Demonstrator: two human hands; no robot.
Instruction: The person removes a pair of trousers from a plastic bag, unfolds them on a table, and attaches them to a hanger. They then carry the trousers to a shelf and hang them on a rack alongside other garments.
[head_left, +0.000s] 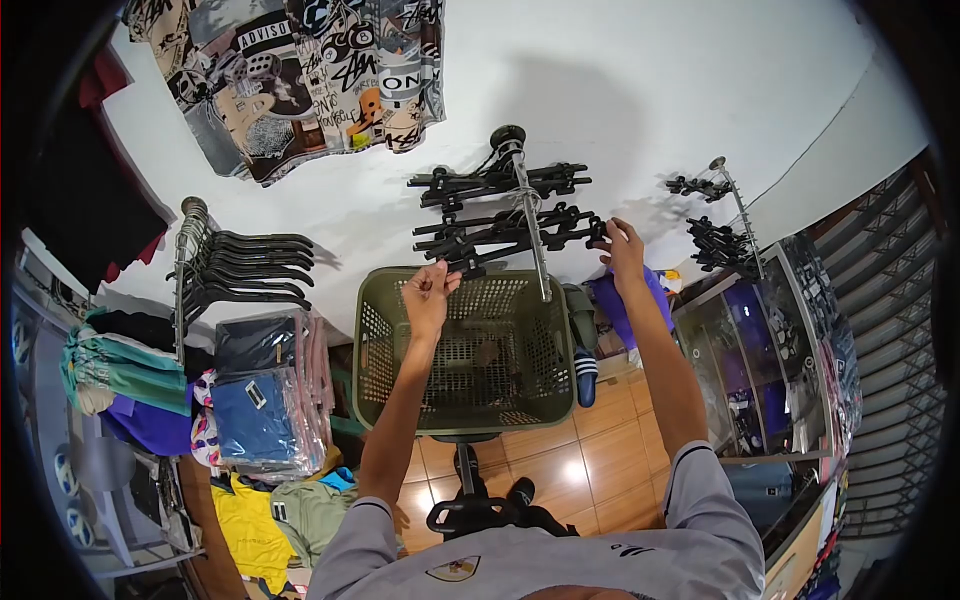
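Several black clip hangers (500, 183) hang on a metal wall rod (528, 205) in front of me. My left hand (428, 297) has its fingers pinched at the left end of the front clip hanger (497, 251). At that hanger's right end, my right hand (624, 252) closes its thumb and fingers on the black clip (597, 231). No garment shows in the clips. Below the hangers stands an olive-green plastic basket (463, 421), with its slotted bottom visible.
Black hangers (262, 262) fill a rod at left, above stacked bagged clothes (262, 395). Yellow cloth (252, 525) lies lower left. A glass display case (755, 360) stands at right. Blue slippers (586, 375) lie near the basket. A printed shirt (300, 90) hangs above.
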